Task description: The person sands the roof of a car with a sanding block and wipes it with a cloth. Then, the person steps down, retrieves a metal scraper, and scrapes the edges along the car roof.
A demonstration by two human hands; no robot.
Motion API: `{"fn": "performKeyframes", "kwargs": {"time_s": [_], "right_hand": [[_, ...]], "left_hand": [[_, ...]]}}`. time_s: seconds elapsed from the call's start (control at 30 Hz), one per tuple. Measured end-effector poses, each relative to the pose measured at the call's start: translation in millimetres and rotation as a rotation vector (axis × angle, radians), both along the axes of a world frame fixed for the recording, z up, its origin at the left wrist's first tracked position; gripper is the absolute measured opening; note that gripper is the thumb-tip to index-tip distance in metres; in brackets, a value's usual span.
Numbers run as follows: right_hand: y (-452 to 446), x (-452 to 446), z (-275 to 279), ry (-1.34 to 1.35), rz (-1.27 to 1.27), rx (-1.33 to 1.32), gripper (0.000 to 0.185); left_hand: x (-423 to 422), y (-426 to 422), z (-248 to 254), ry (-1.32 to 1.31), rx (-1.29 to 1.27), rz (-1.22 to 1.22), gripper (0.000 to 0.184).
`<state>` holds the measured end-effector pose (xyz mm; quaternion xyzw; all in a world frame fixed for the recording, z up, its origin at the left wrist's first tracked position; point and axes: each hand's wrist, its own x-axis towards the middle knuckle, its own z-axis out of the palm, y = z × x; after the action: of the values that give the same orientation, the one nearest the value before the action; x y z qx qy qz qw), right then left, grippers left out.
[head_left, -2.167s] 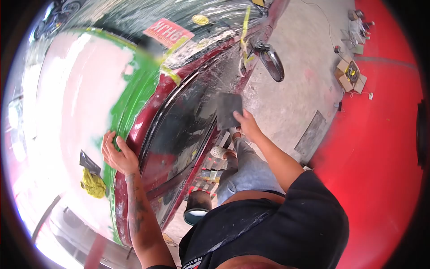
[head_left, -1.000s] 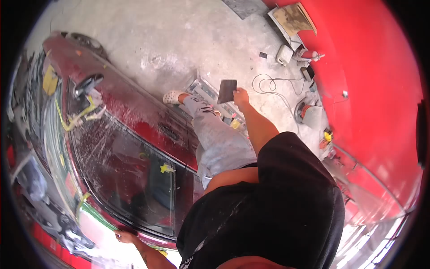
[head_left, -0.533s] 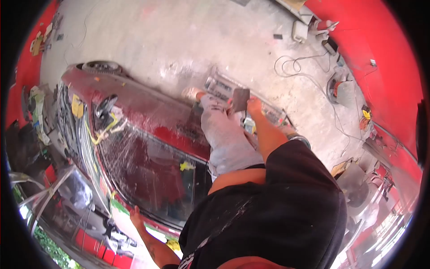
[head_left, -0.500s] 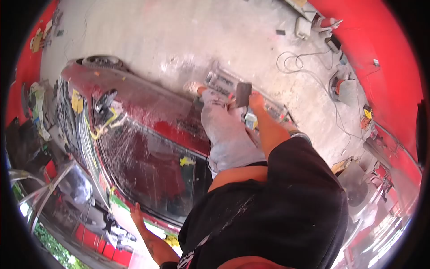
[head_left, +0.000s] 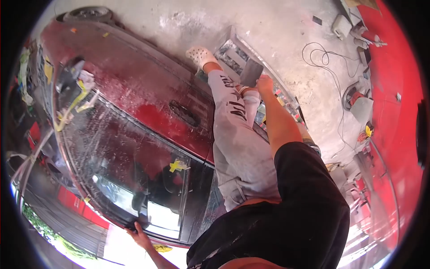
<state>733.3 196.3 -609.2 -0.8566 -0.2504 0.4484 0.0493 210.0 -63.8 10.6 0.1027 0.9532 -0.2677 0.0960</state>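
Note:
My right hand (head_left: pixel 264 84) is closed on a dark grey rectangular sheet (head_left: pixel 251 72), gripping it by one edge. Its exact material I cannot make out. Beneath it stands a grey tray-like stand (head_left: pixel 231 39) with assorted small items in it. My left hand (head_left: pixel 140 236) lies with its fingers apart on the roof edge of a dark red car (head_left: pixel 148 114), just above the side window (head_left: pixel 168 217). Dust and dull patches cover the car's door and fender, and a bit of yellow tape (head_left: pixel 178 166) sticks to the glass.
The car's side mirror (head_left: pixel 69 74) has tape and paper around it. A door handle (head_left: pixel 184 113) lies close to my legs (head_left: pixel 244 134). A looped cable (head_left: pixel 322 56) crosses the concrete floor. Several boxes and tools line the red wall (head_left: pixel 394 89).
My view has shifted, with more of the car door and its handle showing. My right hand still holds the sheet, now over the stand. My left hand stays at the roof edge.

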Motion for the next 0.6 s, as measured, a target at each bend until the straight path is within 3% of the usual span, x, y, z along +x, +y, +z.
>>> {"fn": "performKeyframes", "kwargs": {"time_s": [0.07,0.13,0.2,0.23,0.3,0.33,0.37,0.4,0.43,0.47,0.5,0.53,0.6], "right_hand": [[-23,-5,-52,0.01,0.085,-0.088,0.029],[-51,-4,-61,0.018,0.174,-0.18,0.029],[-49,4,-45,0.116,0.783,-0.143,0.027],[-50,5,-34,0.108,0.809,-0.13,0.027],[-57,19,-19,0.265,0.556,0.0,0.027],[-35,16,23,0.057,1.049,0.138,0.022],[-36,33,12,-0.02,1.383,0.225,0.021],[-8,34,36,0.07,1.444,0.227,0.025],[9,24,64,0.302,0.73,0.123,0.032],[42,15,83,0.391,0.662,-0.012,0.039],[79,-8,124,0.386,0.579,-0.153,0.036],[109,-29,154,0.332,0.609,-0.219,0.032],[155,-69,198,0.309,0.697,-0.143,0.031]], "left_hand": [[4,-1,-6,0.056,0.032,-0.002,0.097],[7,-3,-4,0.125,-0.042,0.037,0.097],[12,4,-8,0.128,0.05,-0.011,0.098],[17,10,-9,0.136,0.1,0.009,0.089],[1,1,-10,0.044,0.247,0.004,0.081],[4,-7,-3,-0.009,0.381,-0.021,0.073],[23,12,3,-0.058,0.573,0.082,0.067],[34,33,8,-0.075,0.778,0.177,0.062],[32,18,16,-0.053,0.854,0.122,0.06],[36,11,28,0.073,0.796,0.21,0.063],[37,-24,34,0.278,0.604,0.117,0.066],[43,-35,47,0.345,0.643,0.082,0.069],[49,-66,75,0.529,0.56,0.148,0.071]]}}
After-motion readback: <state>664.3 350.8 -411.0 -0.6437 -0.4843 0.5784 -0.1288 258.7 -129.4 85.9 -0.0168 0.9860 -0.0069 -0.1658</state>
